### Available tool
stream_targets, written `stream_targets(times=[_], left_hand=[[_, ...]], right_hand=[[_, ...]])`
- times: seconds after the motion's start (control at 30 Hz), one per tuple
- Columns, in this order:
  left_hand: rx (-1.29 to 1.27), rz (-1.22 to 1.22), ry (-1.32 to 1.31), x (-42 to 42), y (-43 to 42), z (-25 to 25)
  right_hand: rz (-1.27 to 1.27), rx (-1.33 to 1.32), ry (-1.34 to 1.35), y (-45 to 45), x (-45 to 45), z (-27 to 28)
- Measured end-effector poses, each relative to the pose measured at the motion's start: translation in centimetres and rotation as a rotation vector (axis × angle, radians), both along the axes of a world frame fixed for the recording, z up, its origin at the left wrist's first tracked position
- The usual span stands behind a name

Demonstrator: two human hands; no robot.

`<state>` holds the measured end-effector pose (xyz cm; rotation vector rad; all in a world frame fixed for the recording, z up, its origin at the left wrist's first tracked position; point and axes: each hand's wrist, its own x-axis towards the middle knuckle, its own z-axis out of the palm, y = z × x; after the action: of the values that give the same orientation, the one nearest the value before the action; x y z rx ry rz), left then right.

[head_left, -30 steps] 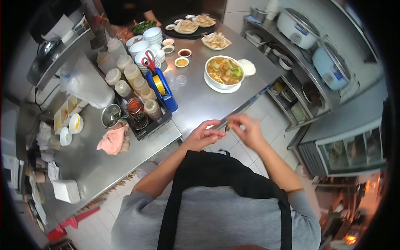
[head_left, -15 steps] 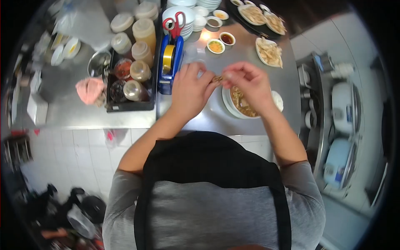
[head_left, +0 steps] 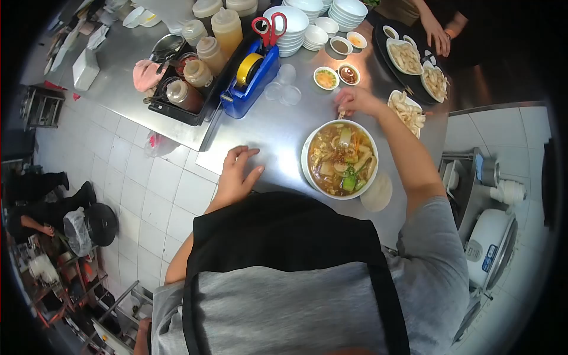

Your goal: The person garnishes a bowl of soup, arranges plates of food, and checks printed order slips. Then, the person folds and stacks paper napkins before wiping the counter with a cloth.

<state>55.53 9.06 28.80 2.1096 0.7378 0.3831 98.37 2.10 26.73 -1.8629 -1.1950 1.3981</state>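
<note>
A small brown item [head_left: 341, 115], too tiny for us to identify, sits at the far rim of the soup bowl [head_left: 309, 168]. Our right hand [head_left: 357, 102] pinches it, fingertips closed together. Our left hand [head_left: 236, 174] hangs half open near the table's front edge, thumb parted from the curved fingers, well apart from the right. The bowl stands on the steel table [head_left: 275, 136], with a pale round thing [head_left: 377, 194] just beside it. Past it we see two sauce dishes, clear lids [head_left: 286, 74] and a blue tape dispenser [head_left: 251, 89] bearing red-handled scissors [head_left: 270, 29]. Farther right, another person's hand [head_left: 436, 38] is near plates of pale food. White tiles [head_left: 151, 177] cover the floor; a white appliance [head_left: 488, 245] stands at right.
</note>
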Motion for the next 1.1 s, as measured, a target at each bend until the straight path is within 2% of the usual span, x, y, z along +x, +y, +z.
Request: stream_targets(times=[0.07, 0.17, 0.2, 0.23, 0.3, 0.37, 0.4, 0.43, 0.47, 0.5, 0.57, 0.6, 0.63, 0.7, 0.77, 0.87, 0.93, 1.0, 1.03, 1.1], left_hand=[[-0.154, 0.014, 0.061, -0.6, -1.1, 0.2], [-0.690, 0.013, -0.005, -0.5, -2.2, -1.5], [-0.784, 0.059, -0.044, -0.2, -3.0, -1.7], [-0.806, 0.024, 0.008, 0.0, -3.3, -2.1], [-0.825, -0.010, 0.098, -0.6, -2.8, -3.0], [-0.716, -0.068, -0.046, -1.3, -2.1, -3.8], [-0.589, -0.062, -0.077, -1.4, -1.8, -2.4], [-0.464, -0.048, -0.103, -1.3, -1.8, -0.6], [-0.522, -0.004, -0.091, -1.1, -1.7, 1.4], [-0.429, -0.025, -0.045, -1.3, -1.1, 3.3], [0.350, -0.067, -0.293, -1.3, -0.3, 4.1], [0.383, -0.093, -0.283, -2.1, -0.1, 6.2], [0.411, -0.114, -0.270, -3.1, -0.2, 8.7], [0.648, -0.247, -0.445, -4.7, 0.5, 10.1], [0.982, -0.327, -0.430, -6.6, 0.5, 9.1], [0.917, -0.382, -0.335, -12.9, 3.2, 4.3], [0.646, -0.215, -0.020, -21.6, 6.1, 5.8], [0.651, 0.166, -0.008, -30.8, 9.6, -1.1], [0.727, 0.206, 0.287, -35.9, 10.5, -3.5], [0.564, 0.421, 0.553, -45.3, 8.4, -7.0]], right_hand=[[0.039, -0.045, -0.011, -0.1, -0.6, 0.6], [-0.138, 0.094, -0.140, -1.1, 1.0, 3.9], [-0.244, 0.173, -0.213, -1.9, 1.3, 5.8], [-0.349, 0.252, -0.284, -3.0, 1.1, 8.3], [-0.453, 0.483, -0.228, -6.2, -0.8, 14.0], [-0.585, 0.672, -0.344, -9.6, -4.3, 17.4], [-0.644, 0.656, -0.392, -11.3, -6.1, 18.0], [-0.687, 0.776, -0.293, -12.1, -8.3, 17.8], [-0.633, 0.822, -0.028, -12.1, -11.9, 18.0], [-0.426, 0.909, 0.192, -11.7, -14.6, 17.1], [-0.303, 0.722, 0.379, -9.6, -21.3, 15.3], [-0.258, 0.590, 0.501, -7.8, -24.9, 14.4], [-0.259, 0.519, 0.782, -5.5, -28.6, 12.9], [-0.374, 0.306, 0.902, -1.4, -34.7, 9.3], [-0.350, 0.174, 1.060, 1.6, -39.1, 6.6], [-0.248, 0.009, 1.237, 5.9, -45.3, 4.4], [-0.094, -0.103, 1.291, 8.3, -50.1, 4.9], [0.133, -0.208, 1.252, 10.0, -55.3, 7.6], [0.230, -0.138, 1.248, 10.8, -57.7, 9.3], [0.412, 0.002, 1.226, 12.4, -61.3, 11.8]])
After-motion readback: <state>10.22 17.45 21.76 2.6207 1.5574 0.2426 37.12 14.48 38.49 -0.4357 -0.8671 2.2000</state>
